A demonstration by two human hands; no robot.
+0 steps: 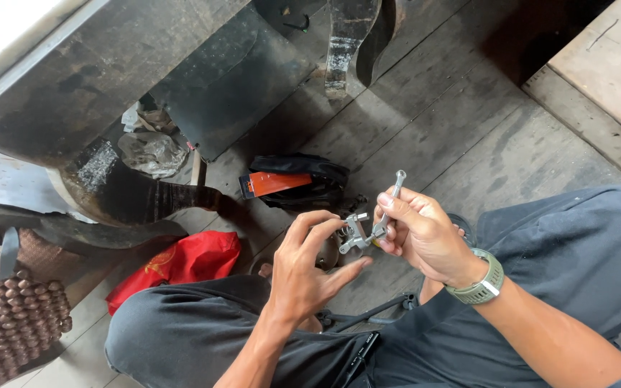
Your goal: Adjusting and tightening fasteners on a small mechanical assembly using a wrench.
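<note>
- Dark wooden floorboards (468,136) lie under the seated person's knees.
- Left hand (307,269), fingers spread loose, touches a small silver metal bracket (356,233).
- Right hand (422,233) pinches a slim silver wrench (391,205) angled up-right, engaging the bracket.
- Beyond: black-and-orange pouch (296,183).

Dark plank floor (468,136), worn and stained. Black pouch with an orange strip (297,182) lies on it near centre. Red bag (185,264) crumpled just left of the knee. Heavy dark wooden furniture (95,79) fills upper left, curved legs (350,43) resting on the planks. Crumpled grey rag (151,151) tucked under it, beside a dark flat panel (231,79). Wooden-bead mat (8,323) at lower left edge. Lighter raised wooden step (605,65) at upper right. Dark grey trousers (540,251), green wristwatch (484,282).
</note>
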